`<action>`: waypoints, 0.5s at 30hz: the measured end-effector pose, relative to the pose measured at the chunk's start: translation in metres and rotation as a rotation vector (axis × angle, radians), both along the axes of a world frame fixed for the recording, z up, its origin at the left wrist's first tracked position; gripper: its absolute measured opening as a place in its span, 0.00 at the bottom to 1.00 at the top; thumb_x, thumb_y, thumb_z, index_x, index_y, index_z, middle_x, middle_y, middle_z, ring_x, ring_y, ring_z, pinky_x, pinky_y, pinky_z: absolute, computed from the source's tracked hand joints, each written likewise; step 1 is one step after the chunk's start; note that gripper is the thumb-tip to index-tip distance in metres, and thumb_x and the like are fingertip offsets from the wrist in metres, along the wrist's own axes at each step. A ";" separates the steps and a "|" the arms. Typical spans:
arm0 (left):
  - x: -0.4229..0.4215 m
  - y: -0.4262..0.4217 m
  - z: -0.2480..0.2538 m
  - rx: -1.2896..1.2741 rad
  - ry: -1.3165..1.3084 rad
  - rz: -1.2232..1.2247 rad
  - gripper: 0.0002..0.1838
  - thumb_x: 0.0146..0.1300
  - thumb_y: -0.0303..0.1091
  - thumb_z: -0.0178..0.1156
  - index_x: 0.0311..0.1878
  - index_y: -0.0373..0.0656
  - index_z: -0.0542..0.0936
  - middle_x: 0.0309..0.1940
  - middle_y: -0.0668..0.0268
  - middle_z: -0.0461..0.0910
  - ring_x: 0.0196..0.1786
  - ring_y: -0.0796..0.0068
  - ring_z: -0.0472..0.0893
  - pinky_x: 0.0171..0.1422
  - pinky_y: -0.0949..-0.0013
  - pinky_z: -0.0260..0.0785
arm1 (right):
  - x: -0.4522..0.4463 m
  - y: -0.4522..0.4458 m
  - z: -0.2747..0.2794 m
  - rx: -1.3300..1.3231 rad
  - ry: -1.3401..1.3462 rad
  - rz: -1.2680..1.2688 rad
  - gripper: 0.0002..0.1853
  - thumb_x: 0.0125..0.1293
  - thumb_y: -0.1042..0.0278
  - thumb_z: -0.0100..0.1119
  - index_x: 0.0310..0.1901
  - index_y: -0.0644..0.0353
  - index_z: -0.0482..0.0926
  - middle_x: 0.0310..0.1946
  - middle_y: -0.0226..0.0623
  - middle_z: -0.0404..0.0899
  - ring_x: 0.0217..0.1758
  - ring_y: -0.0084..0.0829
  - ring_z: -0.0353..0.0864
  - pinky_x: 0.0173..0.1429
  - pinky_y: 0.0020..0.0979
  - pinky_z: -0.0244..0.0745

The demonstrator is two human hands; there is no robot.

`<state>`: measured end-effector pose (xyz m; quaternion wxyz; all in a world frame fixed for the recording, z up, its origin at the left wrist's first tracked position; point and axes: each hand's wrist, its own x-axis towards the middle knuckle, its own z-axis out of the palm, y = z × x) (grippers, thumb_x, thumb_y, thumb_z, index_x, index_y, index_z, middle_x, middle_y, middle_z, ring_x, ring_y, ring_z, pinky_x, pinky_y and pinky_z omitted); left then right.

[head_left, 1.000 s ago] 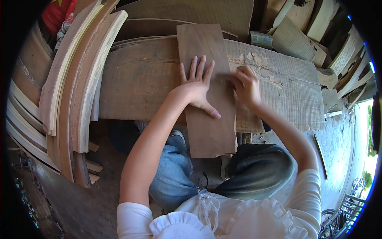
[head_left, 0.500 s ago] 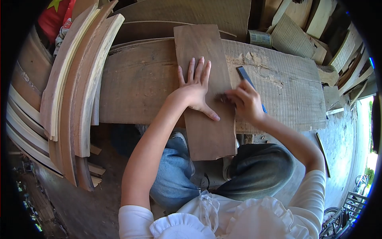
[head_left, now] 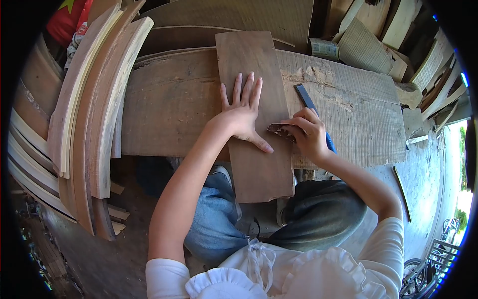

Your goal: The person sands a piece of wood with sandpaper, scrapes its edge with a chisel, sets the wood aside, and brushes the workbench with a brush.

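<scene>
My left hand (head_left: 242, 112) lies flat on a smooth brown board (head_left: 259, 174), fingers spread and thumb pointing toward the lower right. The board rests crosswise over a wider, rough plank (head_left: 358, 119), its near end sticking out above my knees. Between the fingertips of my right hand (head_left: 309, 132) is a small dark brown piece of sandpaper (head_left: 280, 130) with a worn, speckled edge, touching the board's right side. Beneath that hand a chisel (head_left: 305, 95) with a blue handle lies on the plank, its middle hidden by the hand.
Long curved wooden pieces (head_left: 102, 109) lean in a stack at the left. A can (head_left: 324, 49) stands behind the plank. Wood offcuts (head_left: 366, 47) pile up at the back right. A thin strip (head_left: 402, 193) lies on the floor at the right.
My right hand, blurred before, now shows sharply with the sandpaper at nearly the same spot on the board. My left hand stays pressed in place.
</scene>
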<state>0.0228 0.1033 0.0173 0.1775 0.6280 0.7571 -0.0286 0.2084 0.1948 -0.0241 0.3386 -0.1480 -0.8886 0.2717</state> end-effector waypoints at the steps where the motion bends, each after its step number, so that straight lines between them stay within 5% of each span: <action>1: 0.000 0.000 0.000 0.003 0.001 0.000 0.89 0.10 0.76 0.69 0.70 0.36 0.26 0.72 0.48 0.24 0.73 0.47 0.22 0.69 0.36 0.16 | -0.001 0.004 0.002 0.027 -0.017 0.016 0.08 0.49 0.79 0.63 0.32 0.56 0.84 0.27 0.36 0.72 0.33 0.36 0.73 0.38 0.33 0.71; 10: -0.001 -0.002 -0.004 0.030 -0.015 -0.010 0.89 0.10 0.76 0.68 0.70 0.36 0.26 0.72 0.48 0.24 0.73 0.47 0.22 0.69 0.35 0.16 | -0.073 0.058 -0.011 -0.015 0.193 -0.267 0.03 0.52 0.73 0.63 0.30 0.59 0.82 0.27 0.40 0.74 0.31 0.41 0.75 0.37 0.37 0.71; 15: 0.000 -0.001 -0.002 0.010 -0.006 -0.002 0.89 0.10 0.76 0.68 0.69 0.37 0.25 0.72 0.48 0.23 0.73 0.46 0.22 0.69 0.34 0.17 | -0.015 0.010 -0.005 -0.061 -0.006 -0.071 0.06 0.49 0.74 0.64 0.31 0.55 0.84 0.26 0.37 0.72 0.33 0.38 0.74 0.38 0.34 0.70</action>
